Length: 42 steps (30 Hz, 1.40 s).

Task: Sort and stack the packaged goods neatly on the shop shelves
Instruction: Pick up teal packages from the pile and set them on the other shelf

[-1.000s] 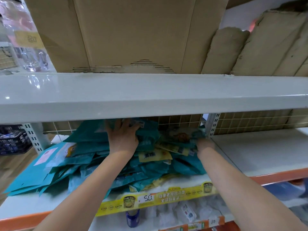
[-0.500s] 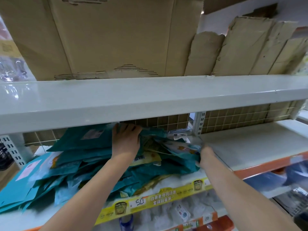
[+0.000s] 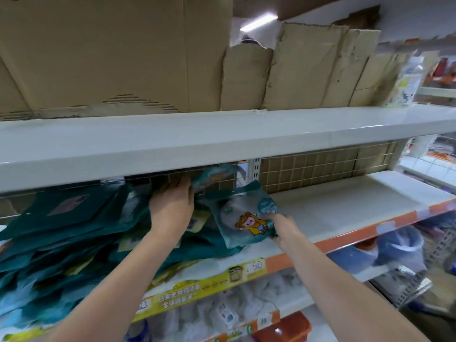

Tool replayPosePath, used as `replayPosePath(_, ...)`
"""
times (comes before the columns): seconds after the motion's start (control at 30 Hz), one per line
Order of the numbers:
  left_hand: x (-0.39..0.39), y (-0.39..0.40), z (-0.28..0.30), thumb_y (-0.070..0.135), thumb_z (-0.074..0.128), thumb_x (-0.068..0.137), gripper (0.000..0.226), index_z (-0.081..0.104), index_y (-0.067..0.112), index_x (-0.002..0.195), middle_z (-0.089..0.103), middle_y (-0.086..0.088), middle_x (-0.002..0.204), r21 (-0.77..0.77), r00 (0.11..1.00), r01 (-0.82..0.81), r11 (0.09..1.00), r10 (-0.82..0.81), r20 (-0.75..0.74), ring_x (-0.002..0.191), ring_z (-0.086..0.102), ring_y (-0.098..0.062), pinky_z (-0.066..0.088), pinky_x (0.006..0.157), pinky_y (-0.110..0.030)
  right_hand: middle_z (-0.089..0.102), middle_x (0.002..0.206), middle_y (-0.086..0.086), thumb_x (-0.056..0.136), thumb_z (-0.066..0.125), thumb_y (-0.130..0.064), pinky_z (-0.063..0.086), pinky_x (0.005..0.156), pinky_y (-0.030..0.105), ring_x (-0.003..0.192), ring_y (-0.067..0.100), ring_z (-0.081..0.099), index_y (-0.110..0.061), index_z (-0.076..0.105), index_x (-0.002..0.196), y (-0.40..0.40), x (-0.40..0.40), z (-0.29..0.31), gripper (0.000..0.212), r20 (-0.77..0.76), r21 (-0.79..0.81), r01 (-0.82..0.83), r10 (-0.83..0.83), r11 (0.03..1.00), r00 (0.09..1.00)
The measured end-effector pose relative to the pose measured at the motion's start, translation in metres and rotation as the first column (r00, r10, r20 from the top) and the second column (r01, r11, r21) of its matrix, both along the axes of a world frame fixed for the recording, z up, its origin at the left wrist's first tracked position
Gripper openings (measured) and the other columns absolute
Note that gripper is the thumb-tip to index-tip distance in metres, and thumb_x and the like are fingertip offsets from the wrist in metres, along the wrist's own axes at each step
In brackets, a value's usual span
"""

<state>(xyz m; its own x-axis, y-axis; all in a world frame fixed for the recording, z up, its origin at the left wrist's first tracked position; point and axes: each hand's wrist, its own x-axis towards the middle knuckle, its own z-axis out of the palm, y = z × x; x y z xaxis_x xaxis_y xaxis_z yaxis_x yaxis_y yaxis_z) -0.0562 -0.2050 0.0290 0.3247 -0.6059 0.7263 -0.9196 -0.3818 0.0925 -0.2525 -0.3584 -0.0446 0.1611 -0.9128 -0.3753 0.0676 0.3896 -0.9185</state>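
Since a second ago I've pulled one teal packet [image 3: 243, 219] out of the heap toward the right; it was buried in the pile, now it's tilted up with its cartoon face showing, lower edge still touching the heap. View has also swung right, so more of the bare shelf section [image 3: 345, 206] is visible

My right hand [image 3: 280, 225] pinches that packet at its right edge, fingers mostly hidden behind the film. My left hand [image 3: 172, 206] lies on top of the teal pile [image 3: 74, 238], fingers reaching back toward the wire grille [image 3: 308, 169]; can't tell if it's gripping a pack or only pressing, fingertips are hidden under the upper shelf [image 3: 222, 141]

Meaning for the task: my read is one pack is separated and ready to be laid on the bare section to start a neat stack, while the left hand steadies the rest. Sorting has barely begun, the pile is still a loose slump

Containers:
- upper shelf: flattened cardboard sheets [image 3: 308, 70] standing on edge
- middle shelf: teal pile on the left, right part bare
- lower shelf: pale plastic-wrapped goods [image 3: 222, 309], too blurred to identify; an orange tub [image 3: 283, 329] in front
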Motion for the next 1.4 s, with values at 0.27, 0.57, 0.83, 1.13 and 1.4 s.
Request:
replayPosePath(0.27, -0.089, -0.056, -0.005, 0.028, 0.044, 0.099, 0.026, 0.054, 0.009, 0.113, 0.065, -0.019, 0.096, -0.106, 0.85, -0.039, 0.994, -0.022, -0.526, 0.088, 0.061, -0.041, 0.048, 0.072, -0.041, 0.055, 0.081, 0.007, 0.09, 0.058, -0.011, 0.045, 0.058, 0.028, 0.07, 0.019, 0.056, -0.008, 0.044, 0.111, -0.052, -0.109, 0.002, 0.025, -0.138, -0.088, 0.009, -0.021, 0.996, 0.99)
replayPosePath(0.57, -0.161, -0.126, -0.045, 0.026, 0.045, 0.099, 0.015, 0.051, 0.015, 0.106, 0.061, -0.018, 0.115, -0.171, 0.369, -0.027, 0.985, -0.149, -0.918, 0.101, 0.057, -0.036, 0.047, 0.092, -0.043, 0.065, 0.095, 0.008, 0.091, 0.055, -0.006, 0.051, 0.065, 0.034, 0.082, 0.024, 0.065, -0.012, 0.051, 0.115, -0.102, -0.211, -0.015, 0.025, -0.112, -0.071, 0.043, -0.051, 0.997, 0.992)
replayPosePath(0.83, -0.195, -0.177, -0.082, 0.031, 0.047, 0.097, 0.033, 0.054, 0.007, 0.12, 0.06, -0.019, 0.117, -0.133, 0.184, -0.123, 0.983, -0.109, -0.977, 0.103, 0.057, -0.038, 0.045, 0.096, -0.048, 0.064, 0.102, 0.009, 0.091, 0.055, -0.007, 0.041, 0.055, 0.026, 0.078, 0.018, 0.06, -0.015, 0.052, 0.114, -0.144, -0.267, -0.032, 0.025, -0.068, -0.067, 0.167, -0.171, 0.984, 0.983)
replayPosePath(1.13, -0.233, -0.28, -0.11, 0.035, 0.044, 0.099, 0.047, 0.044, 0.007, 0.136, 0.056, -0.021, 0.129, -0.074, 0.018, -0.112, 0.991, -0.073, -0.997, 0.114, 0.056, -0.042, 0.045, 0.096, -0.049, 0.062, 0.1, 0.008, 0.09, 0.057, -0.008, 0.051, 0.066, 0.034, 0.085, 0.023, 0.061, -0.013, 0.05, 0.114, -0.232, -0.313, -0.037, 0.025, -0.099, -0.026, 0.236, -0.238, 0.971, 0.966)
replayPosePath(1.4, -0.269, -0.358, -0.116, 0.027, 0.04, 0.102, 0.042, 0.05, -0.005, 0.127, 0.055, -0.026, 0.125, 0.024, 0.06, -0.005, 1.0, 0.024, -0.998, 0.107, 0.054, -0.039, 0.038, 0.079, -0.039, 0.059, 0.097, 0.012, 0.09, 0.054, -0.006, 0.053, 0.071, 0.035, 0.086, 0.026, 0.06, -0.008, 0.046, 0.112, -0.315, -0.349, -0.042, 0.023, -0.145, -0.044, 0.33, -0.333, 0.943, 0.932)
